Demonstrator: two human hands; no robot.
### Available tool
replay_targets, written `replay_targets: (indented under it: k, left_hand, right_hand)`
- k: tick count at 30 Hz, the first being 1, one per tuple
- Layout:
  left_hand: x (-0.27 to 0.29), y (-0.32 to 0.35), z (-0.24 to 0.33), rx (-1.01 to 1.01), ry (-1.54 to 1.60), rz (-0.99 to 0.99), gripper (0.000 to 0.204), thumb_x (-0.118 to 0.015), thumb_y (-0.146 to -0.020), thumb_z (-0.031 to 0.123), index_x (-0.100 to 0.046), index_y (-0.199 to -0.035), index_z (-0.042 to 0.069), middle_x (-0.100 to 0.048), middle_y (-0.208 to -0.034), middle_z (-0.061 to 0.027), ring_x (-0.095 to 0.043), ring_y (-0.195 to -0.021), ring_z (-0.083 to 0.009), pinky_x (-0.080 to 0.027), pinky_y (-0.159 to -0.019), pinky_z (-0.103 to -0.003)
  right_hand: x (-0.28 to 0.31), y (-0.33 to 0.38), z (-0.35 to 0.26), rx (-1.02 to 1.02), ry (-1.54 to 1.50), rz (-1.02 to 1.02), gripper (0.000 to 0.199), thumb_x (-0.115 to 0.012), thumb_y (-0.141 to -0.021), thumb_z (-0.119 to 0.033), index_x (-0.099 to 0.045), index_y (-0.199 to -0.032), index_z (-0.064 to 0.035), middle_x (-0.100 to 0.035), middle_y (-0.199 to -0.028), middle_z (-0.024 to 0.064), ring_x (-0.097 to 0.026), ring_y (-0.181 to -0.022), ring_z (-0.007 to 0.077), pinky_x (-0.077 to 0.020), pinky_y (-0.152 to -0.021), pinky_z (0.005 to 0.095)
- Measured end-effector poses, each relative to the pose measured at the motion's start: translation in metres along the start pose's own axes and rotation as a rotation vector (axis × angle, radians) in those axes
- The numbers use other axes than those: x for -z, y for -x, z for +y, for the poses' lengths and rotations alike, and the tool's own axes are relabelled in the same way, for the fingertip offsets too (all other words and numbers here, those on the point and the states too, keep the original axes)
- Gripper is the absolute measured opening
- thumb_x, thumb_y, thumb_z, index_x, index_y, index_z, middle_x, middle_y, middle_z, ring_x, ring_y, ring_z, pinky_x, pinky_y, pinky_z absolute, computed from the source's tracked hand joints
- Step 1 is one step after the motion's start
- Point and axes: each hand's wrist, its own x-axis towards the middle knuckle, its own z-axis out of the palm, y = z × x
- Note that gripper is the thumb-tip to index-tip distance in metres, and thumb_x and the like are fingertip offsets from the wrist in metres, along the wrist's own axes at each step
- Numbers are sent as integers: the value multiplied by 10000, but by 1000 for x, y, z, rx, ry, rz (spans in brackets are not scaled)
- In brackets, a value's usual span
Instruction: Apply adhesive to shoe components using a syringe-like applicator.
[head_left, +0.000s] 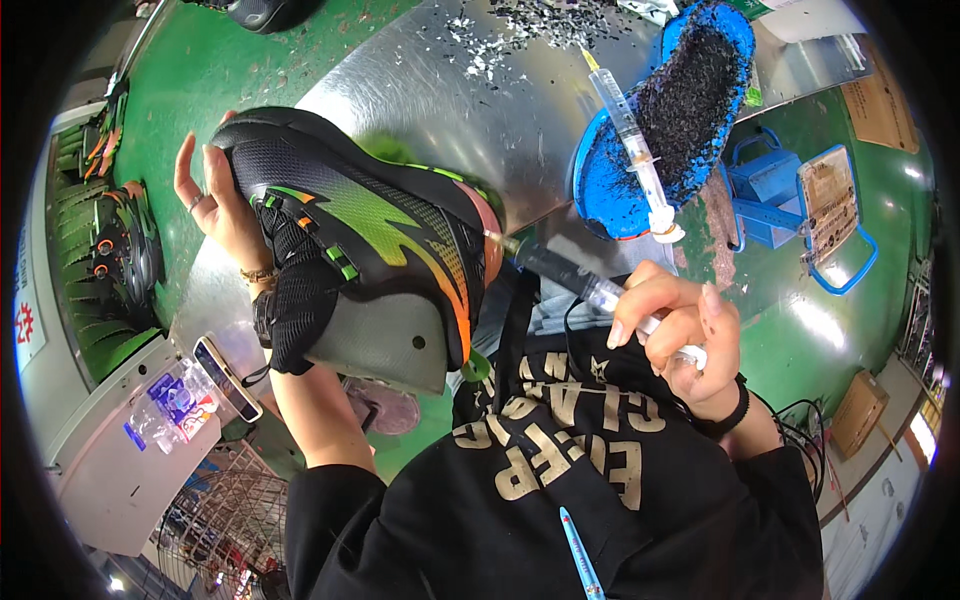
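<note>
In my left hand (238,225) is a black sneaker (370,225) with green and orange side panels, turned on its side. The fingers reach round its toe end, and part of the hand is hidden behind the shoe. A grey shoe last (385,335) fills the shoe's opening. My right hand (690,335) is closed round a syringe (575,275) of dark liquid, with a white plunger end at the palm. Its tip is at the sole edge near the heel; whether it touches, I cannot tell.
A metal table (535,130) lies beyond the shoe, strewn with black and white scraps (520,35). A second syringe (628,130) rests across a blue tray (592,175) of black shavings. Blue folding stools (770,190) stand right. More shoes (130,245) sit on a left rack; a phone (228,378) is nearby.
</note>
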Motion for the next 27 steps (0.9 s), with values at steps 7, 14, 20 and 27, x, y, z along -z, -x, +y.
replay_targets:
  k: [7,14,20,27]
  left_hand:
    - [45,71,5,55,-243,53,362,-614,-833,43,-463,-1160,3,-593,-1021,-108,-614,-885,-187,-514,-778,-283]
    - [92,148,88,879,117,7,381,-462,-955,283,-491,-1232,24,-622,-1092,-68,-626,-939,-177,-513,-777,-257]
    - [26,208,114,1151,413,-361,653,-736,-726,216,-451,-1243,-65,-581,-1166,-125,-578,-1056,-224,-443,-938,-338]
    - [-43,221,100,1192,932,-411,818,-744,-691,198,-313,-1334,-65,-472,-1272,-234,-513,-1154,-359,-404,-1004,-465]
  right_hand:
    - [39,-8,-19,264,418,202,207,-399,-943,-241,-505,-974,-66,-569,-847,211,-523,-696,250,-418,-627,334]
    - [66,-6,-25,189,536,401,427,-262,-990,-241,-476,-754,43,-533,-758,188,-524,-791,279,-437,-697,351]
    - [62,12,-28,-133,353,615,336,-249,-995,-167,-471,-866,50,-505,-690,137,-536,-799,274,-446,-718,365]
    - [9,27,-63,-69,437,276,319,-314,-977,-231,-483,-1104,7,-578,-829,166,-553,-704,240,-474,-671,350]
